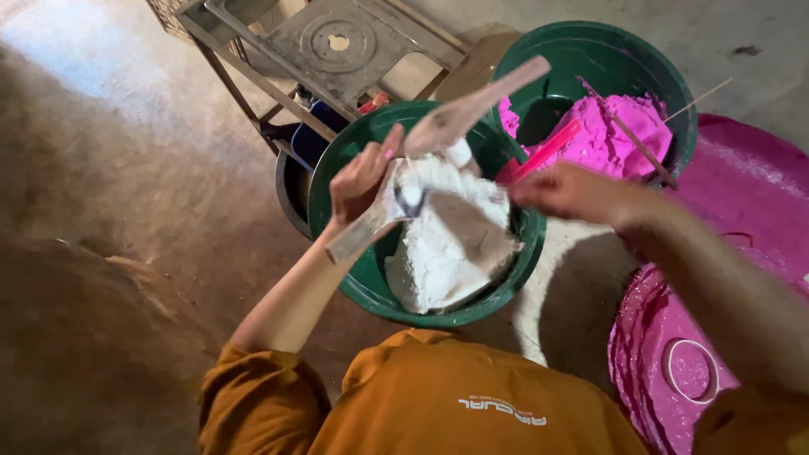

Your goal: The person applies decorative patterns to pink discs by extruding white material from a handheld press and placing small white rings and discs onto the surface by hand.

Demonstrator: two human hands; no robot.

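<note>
- Left hand (364, 179) has its grip closed around a flat wooden stick (361, 231), whose free end slants down toward 7 o'clock past the wrist.
- Right hand (566, 190) is blurred; its fingers look pinched together, but whether they hold anything cannot be told.
- Between the hands, a wooden paddle (472, 108) smeared with white rises toward 1 o'clock from the left grip.
- White paste (451, 240) fills a green basin (371, 278) directly under both hands, at 5 o'clock from the left grip.
- At 1 o'clock from that basin, touching it, a second green basin (590, 46) holds pink paste (619, 126).
- Pink-coated round lid (683, 354) lies on the floor at 4 o'clock.
- Metal stand (337, 42) sits at 11 o'clock.
</note>
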